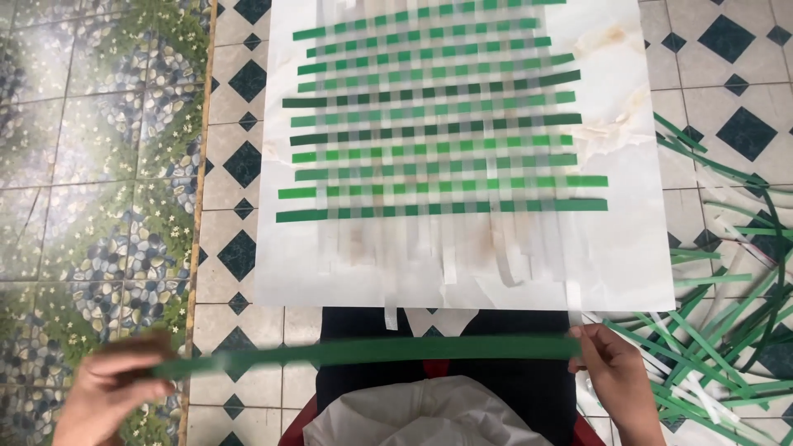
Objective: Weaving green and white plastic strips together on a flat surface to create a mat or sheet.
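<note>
**Green strip held taut below the woven mat**

We hold 1 long green strip (372, 353) stretched level between both hands, low in the head view. Left hand (103, 388) is blurred; its fingers look closed on the strip's left end, pinch detail unclear. Right hand (615, 372) grips the right end, thumb and fingers pinched on it.

Strip sits just below the near edge of the white board (636, 248), apart from it, crossing over our dark lap (496, 388) and a white cloth (421, 413).

On the board: the woven mat (438, 124), green horizontal bands through white vertical strips. We count roughly 11 green rows; the last one lies at the lower edge of the weave. Loose white strip ends (446, 248) hang past that row toward the near edge of the board; 1 overhangs it.

Edges and room:
- Left: board edge stops over diamond-pattern tiles (235, 165); open floor there, then a thin border line and pebble-pattern flooring (99, 165).
- Right: pile of spare green strips (727, 330) on the floor, just beside our right hand and close to the board's right corner. Tight on that side.
- Near: gap between held strip and board edge is open apart from the 1 overhanging white end.
</note>
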